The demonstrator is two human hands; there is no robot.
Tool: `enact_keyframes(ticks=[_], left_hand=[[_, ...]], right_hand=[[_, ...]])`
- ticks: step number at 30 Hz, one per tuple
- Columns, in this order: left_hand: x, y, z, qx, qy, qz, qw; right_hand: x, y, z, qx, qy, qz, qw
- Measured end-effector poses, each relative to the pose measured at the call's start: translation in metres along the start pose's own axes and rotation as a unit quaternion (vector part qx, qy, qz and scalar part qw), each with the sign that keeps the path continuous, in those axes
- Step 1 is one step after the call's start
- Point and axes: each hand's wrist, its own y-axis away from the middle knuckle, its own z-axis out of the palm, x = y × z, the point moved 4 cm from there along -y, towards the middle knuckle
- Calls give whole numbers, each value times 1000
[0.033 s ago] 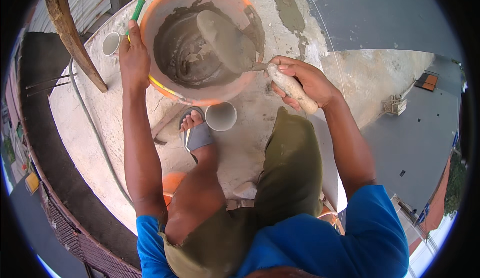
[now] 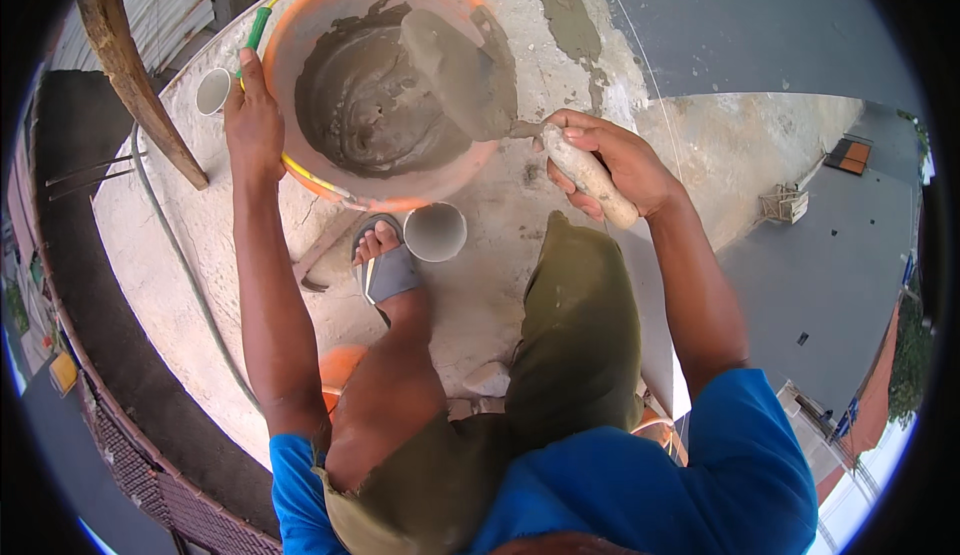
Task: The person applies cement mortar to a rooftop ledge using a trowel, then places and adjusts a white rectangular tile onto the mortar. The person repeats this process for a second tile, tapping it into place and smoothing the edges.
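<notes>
An orange bucket stands in front of me, its inside coated with grey wet mortar. My left hand is closed round the bucket's yellow wire handle at the left side, the thumb by the handle's green grip. My right hand grips the pale, mortar-crusted handle of a trowel. The trowel's blade is smeared with mortar and lies tilted inside the bucket, over its right half. Its lower edge cannot be told apart from the mix.
White cups stand left of the bucket and below it. A hammer-like tool lies beside my sandalled foot. A wooden post and grey hose are at left. A taut string runs right; the raised slab has a drop-off beyond its edge.
The view has shifted slightly, so the bucket and cups appear a little further left. The trowel blade has shifted slightly within the bucket. Both hands keep their holds.
</notes>
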Motion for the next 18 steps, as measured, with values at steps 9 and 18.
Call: enact_keyframes(ticks=[9, 18], left_hand=[[-60, -31, -40, 7, 54, -66, 996], [-55, -26, -40, 24, 39, -73, 996]], right_hand=[[11, 49, -95, 414, 494, 15, 765], [52, 64, -114, 339, 686, 256, 591]])
